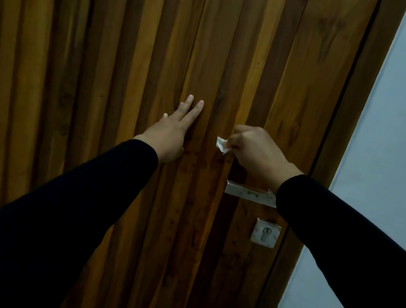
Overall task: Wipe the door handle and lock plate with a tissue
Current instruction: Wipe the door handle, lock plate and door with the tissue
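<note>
We held the tissue (221, 145), a small white crumpled wad, pinched in our right hand (256, 152); only a corner of it stuck out to the left of the curled fingers. That hand was up against the door (101, 83), above the door handle (249, 192) and not touching it. The tissue was clear of the handle as well, up and a little to the left of the handle's free end.

The handle was a flat metal lever running level across the door, its surface smeared and spotted with grime, and its right end was hidden behind our right sleeve (342, 244). Just below it sat the lock plate (265, 233), a small square of metal with a keyhole in its middle, uncovered and untouched by either hand.

Our left hand (173, 132) lay flat on the wood, well to the left of the tissue, with the fingers spread and pointing upward and the palm pressed to the boards. It held nothing. Both arms wore dark long sleeves.

The door was made of upright brown planks with strong grain. Its frame (331, 148) ran down the right side, and beyond it stood a pale bluish wall (397, 159).
</note>
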`<state>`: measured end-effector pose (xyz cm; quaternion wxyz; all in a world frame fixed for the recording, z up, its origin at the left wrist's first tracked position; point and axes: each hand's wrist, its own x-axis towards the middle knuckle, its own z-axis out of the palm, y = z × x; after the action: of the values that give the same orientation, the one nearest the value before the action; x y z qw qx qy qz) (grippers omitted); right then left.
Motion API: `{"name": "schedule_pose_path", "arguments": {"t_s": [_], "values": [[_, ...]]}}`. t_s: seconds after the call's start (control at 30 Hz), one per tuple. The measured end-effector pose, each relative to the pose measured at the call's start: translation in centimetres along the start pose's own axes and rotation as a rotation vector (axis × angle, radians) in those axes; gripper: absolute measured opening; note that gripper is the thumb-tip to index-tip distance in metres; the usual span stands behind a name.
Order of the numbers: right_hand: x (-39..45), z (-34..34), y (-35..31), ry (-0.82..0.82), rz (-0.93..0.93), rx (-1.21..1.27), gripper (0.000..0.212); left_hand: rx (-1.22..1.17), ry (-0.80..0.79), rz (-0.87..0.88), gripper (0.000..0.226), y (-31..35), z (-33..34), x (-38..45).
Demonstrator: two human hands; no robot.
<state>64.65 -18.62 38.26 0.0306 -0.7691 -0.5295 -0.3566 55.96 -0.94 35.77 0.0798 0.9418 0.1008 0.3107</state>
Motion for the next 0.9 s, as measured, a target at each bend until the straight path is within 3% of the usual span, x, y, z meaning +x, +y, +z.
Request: {"name": "schedule_pose_path", "arguments": {"t_s": [0.17,0.4,0.47,0.57,0.63,0.9], "values": [[-0.5,0.9,-0.4,-0.205,-0.158,-0.066,0.019,0.012,-0.005,0.006,0.100,-0.2,0.0,0.2],[0.5,0.2,-0.6,-0.412,-0.131,-0.017,0.017,-0.017,-0.016,0.016,0.100,-0.2,-0.1,0.1],[0.7,-0.8,-0.3,-0.334,-0.091,0.035,0.018,-0.013,-0.013,0.031,0.099,-0.3,-0.1,0.0],[1.0,-1.9,0.1,-0.035,-0.026,0.058,0.019,-0.018,-0.001,0.030,0.099,-0.3,0.1,0.1],[1.2,-1.7,0.0,0.054,-0.008,0.030,0.019,-0.020,0.003,0.027,0.098,-0.3,0.2,0.2],[1.2,0.5,-1.9,-0.158,-0.135,-0.090,0.020,-0.025,-0.012,0.025,0.099,-0.6,0.3,0.4]]}}
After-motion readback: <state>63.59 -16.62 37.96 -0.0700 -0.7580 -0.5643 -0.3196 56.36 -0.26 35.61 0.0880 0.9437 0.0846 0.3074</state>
